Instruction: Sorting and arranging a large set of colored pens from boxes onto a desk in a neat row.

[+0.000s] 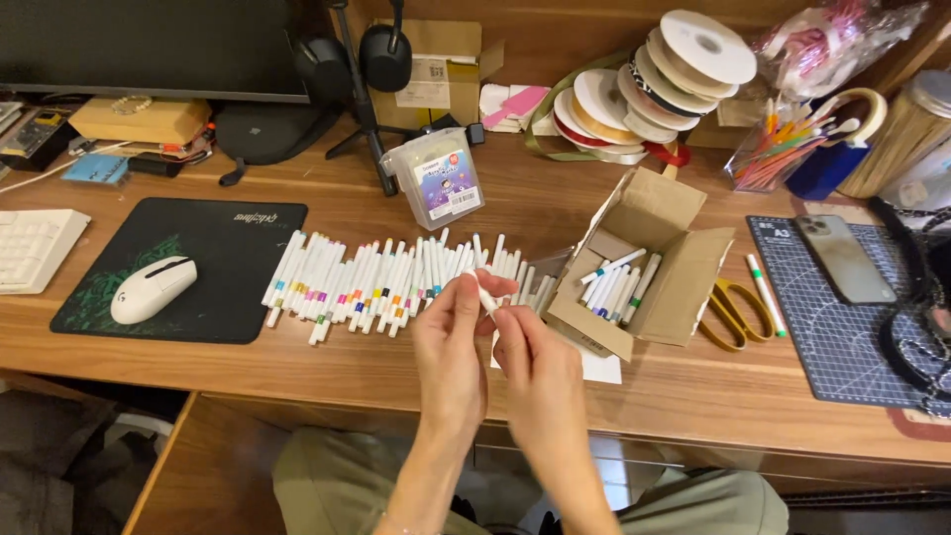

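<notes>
Holding a white marker (482,294) at the centre of the frame, both hands are raised just above the desk (396,376). The marker is pinched between the thumb and fingers of the left hand (451,347), while its lower end is gripped by the fingertips of the right hand (530,362); neither hand is released. Just behind the hands, a long row of markers (376,277) is laid side by side, running from the mouse pad (228,248) at the left towards an open cardboard box (644,267) at the centre right, in which a few more markers (619,282) are seen. A clear plastic case (436,178) stands upright behind the row, and scissors (728,312) lie to the right of the box.

A slip is judged possible: the marker is held only at the fingertips, so it could be dropped onto the row and neighbouring markers could be set rolling towards the desk edge. The box flap, close to the right hand, could also be knocked.
</notes>
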